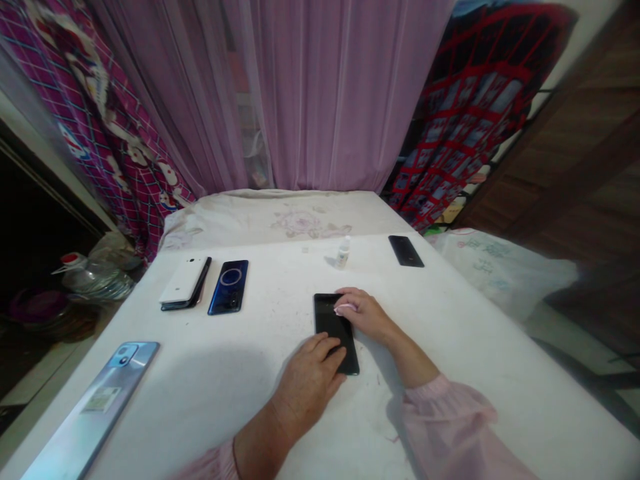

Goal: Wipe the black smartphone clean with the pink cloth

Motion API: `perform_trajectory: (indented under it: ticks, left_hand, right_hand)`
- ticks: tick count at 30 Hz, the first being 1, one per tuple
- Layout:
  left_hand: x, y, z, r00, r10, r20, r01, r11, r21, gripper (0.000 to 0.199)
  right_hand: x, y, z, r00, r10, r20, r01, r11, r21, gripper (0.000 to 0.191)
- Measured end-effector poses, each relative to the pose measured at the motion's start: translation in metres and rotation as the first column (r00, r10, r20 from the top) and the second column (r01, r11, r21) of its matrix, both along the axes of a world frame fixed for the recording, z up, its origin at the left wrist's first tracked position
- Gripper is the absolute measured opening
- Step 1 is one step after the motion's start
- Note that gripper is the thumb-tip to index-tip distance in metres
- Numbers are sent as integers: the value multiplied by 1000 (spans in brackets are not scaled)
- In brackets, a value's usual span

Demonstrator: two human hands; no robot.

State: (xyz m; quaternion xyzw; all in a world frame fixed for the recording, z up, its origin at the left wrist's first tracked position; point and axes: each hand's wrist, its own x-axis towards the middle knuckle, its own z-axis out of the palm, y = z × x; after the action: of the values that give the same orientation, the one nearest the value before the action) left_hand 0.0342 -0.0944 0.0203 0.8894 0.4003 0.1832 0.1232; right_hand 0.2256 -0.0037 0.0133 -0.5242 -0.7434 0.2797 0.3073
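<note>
A black smartphone [325, 321] lies face up on the white-covered table, tilted slightly from upright. My left hand [313, 373] holds its lower part, fingers bent over the screen and thumb by the near edge. Over the phone's upper right, my right hand [367, 313] is closed on a small pinkish-white piece [345, 307], pressed against the glass; its material is too small to make out. Beyond the phone stands a small white bottle [343, 255] with a white cap.
Left of my hands are a blue phone [229, 288], a stack of phones with a white one on top [184, 281], and a large silver-blue phone [103, 400] near the edge. Another dark phone [406, 251] lies at the far right. Curtains [320, 93] hang behind the table [225, 413].
</note>
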Motion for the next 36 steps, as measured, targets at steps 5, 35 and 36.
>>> perform_trajectory:
  ticks: [5,35,36]
  left_hand:
    - [0,0,2,1000,-3,-4,3,1000,0,39]
    - [0,0,-1,1000,5,11,-5,1000,-3,38]
    - [0,-1,-1,1000,6,11,-6,1000,-5,38]
  right_hand:
    - [10,-10,12,991,131,35,-124,980,-156,12]
    - [-14,10,-9,967,-245,66,241,968,69,18]
    - [-13,9,-8,973,-222,59,218,974,61,18]
